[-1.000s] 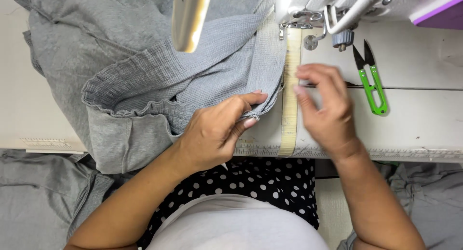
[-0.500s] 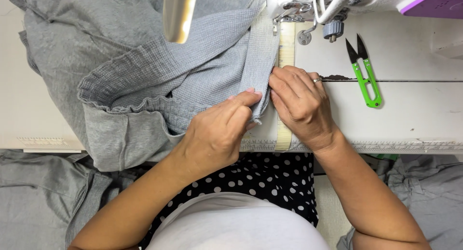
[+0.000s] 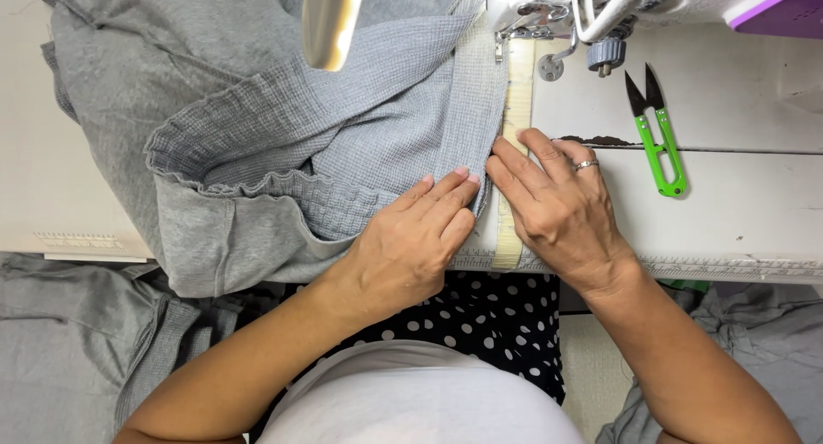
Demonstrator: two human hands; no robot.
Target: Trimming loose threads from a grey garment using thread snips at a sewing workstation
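Both hands now spread flat, left hand and right hand pressing grey fabric, gripping nothing

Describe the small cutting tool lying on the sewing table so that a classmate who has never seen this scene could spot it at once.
Start at the white sewing table, right of the sewing machine head. Beyond the right hand lie the thread snips. Bright green handle and black pointed blades make them the only vivid thing beside the grey fabric.
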